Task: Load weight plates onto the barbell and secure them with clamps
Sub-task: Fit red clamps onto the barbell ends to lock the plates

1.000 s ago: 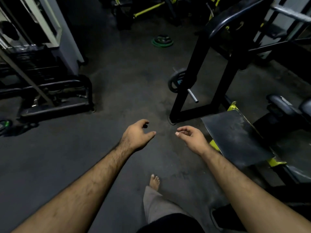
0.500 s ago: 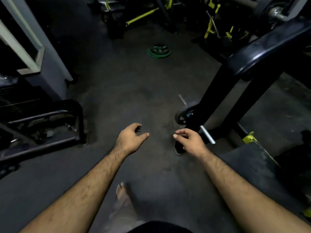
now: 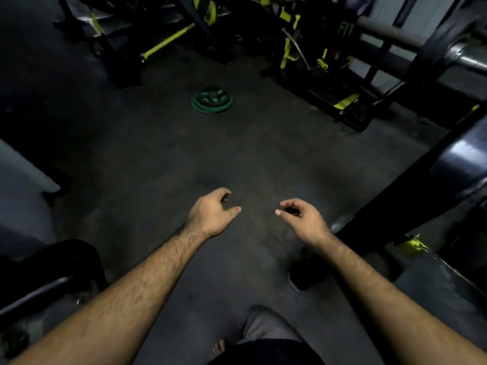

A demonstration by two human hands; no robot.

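**One faint word, far end of the gym**

You've got just one readable mark ahead: dim green letters "FIT" on the dark upright panel (image 3: 345,29) among the black-and-yellow machines at upper right. Anything else is too dark or blurred to make out.

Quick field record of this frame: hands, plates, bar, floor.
left hand: loosely curled, holds nothing
right hand: loosely curled, holds nothing
plates: small stack flat on the floor, ahead of both hands, green rim at the bottom
bar: upper right, on a rack, dark plate on its sleeve
clamps: none seen
floor: dark, bare between hands and plates
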